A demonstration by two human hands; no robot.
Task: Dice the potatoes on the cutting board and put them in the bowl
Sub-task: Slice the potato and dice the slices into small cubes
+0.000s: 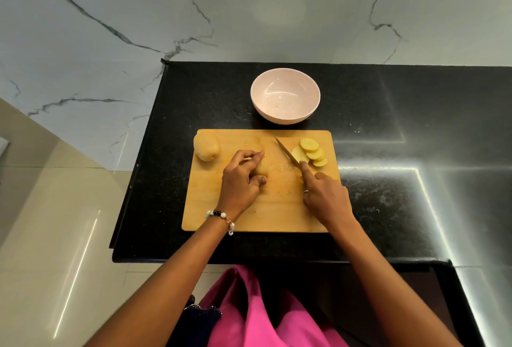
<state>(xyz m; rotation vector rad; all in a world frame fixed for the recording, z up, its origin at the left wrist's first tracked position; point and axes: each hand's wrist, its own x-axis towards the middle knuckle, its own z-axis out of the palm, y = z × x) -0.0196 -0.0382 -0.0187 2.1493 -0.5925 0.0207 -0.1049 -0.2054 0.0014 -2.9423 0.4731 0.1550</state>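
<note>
Pink clothing (257, 316) fills the near edge. On the wooden cutting board (221, 216), the left hand (241, 183) curls its fingers round a potato (261, 170); the right hand (324, 197) grips a knife (286, 152) beside potato slices (311, 152). Another whole potato (206, 147) lies far left, and the pink bowl (285, 96) sits beyond the board.
</note>
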